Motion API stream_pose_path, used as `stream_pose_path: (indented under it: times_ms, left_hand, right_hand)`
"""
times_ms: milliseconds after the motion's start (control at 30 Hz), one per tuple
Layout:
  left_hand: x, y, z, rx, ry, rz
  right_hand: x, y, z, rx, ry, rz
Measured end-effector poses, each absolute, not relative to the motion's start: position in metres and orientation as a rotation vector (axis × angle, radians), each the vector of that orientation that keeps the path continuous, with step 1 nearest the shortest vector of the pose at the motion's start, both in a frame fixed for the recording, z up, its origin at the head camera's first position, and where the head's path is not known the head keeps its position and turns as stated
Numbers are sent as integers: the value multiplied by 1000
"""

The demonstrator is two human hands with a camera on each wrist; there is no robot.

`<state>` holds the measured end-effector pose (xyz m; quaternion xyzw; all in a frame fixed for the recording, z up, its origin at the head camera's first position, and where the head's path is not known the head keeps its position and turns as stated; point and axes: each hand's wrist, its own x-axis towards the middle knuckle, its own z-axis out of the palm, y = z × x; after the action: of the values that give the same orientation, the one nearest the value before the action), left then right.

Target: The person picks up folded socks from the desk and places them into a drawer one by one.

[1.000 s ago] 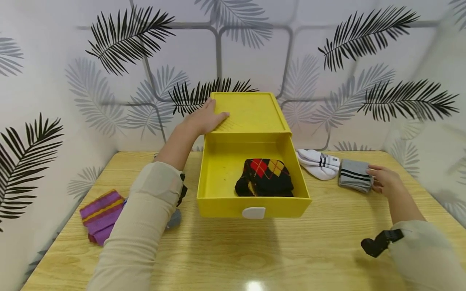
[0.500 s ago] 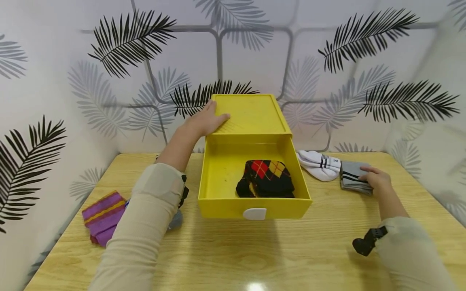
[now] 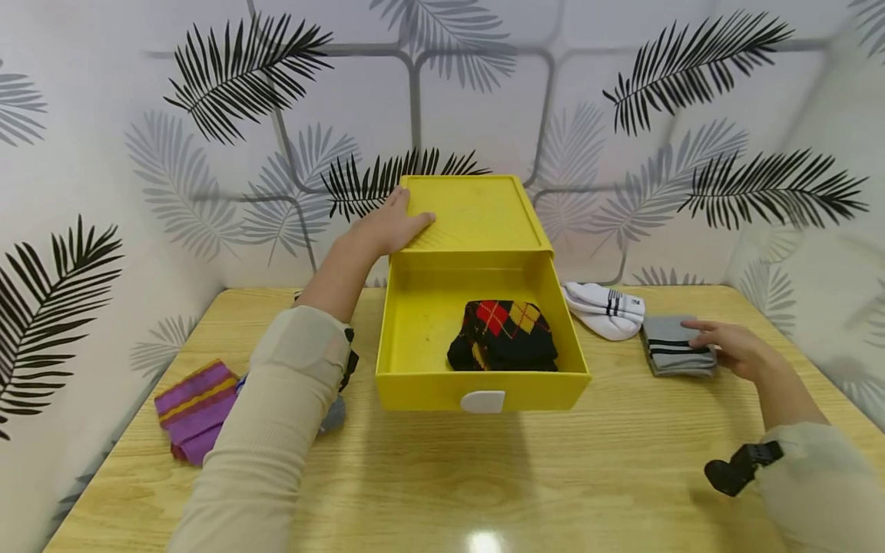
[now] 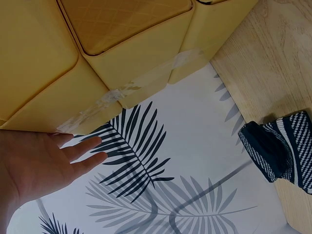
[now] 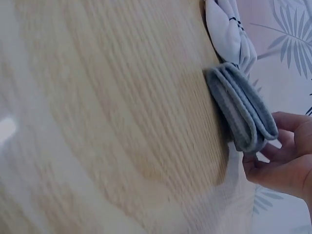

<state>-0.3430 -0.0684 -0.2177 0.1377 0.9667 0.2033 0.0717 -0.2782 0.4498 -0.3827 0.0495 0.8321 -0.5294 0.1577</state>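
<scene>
My left hand (image 3: 392, 224) lies with straight fingers on the top left edge of a yellow drawer box (image 3: 470, 211). In the left wrist view its palm and fingers show beside the box wall. The drawer (image 3: 484, 393) stands pulled out, with folded black argyle socks (image 3: 508, 338) inside, at the right. My right hand (image 3: 740, 347) pinches the right side of a folded grey sock (image 3: 674, 349) with black stripes. In the right wrist view the thumb and fingers are at the end of the grey sock (image 5: 241, 109), which lies on the table.
White socks (image 3: 608, 309) with black bands lie between the box and the grey sock. Purple striped socks (image 3: 197, 407) lie on the table (image 3: 442, 484) at left, partly behind my sleeve. In the left wrist view a black-and-white patterned sock (image 4: 280, 148) lies near the wall.
My right hand first reaches further over the grey sock, then draws back right. The grey sock has shifted slightly toward me and turned a little. My left hand stays on the box.
</scene>
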Motion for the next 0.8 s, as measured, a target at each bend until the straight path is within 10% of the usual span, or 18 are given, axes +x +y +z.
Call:
stream_pose_path:
  times_ms: [800]
  left_hand:
    - [-341,-68,-217,400,2897,628]
  right_hand:
    - [-251,457,-367,-91,2294,-1564]
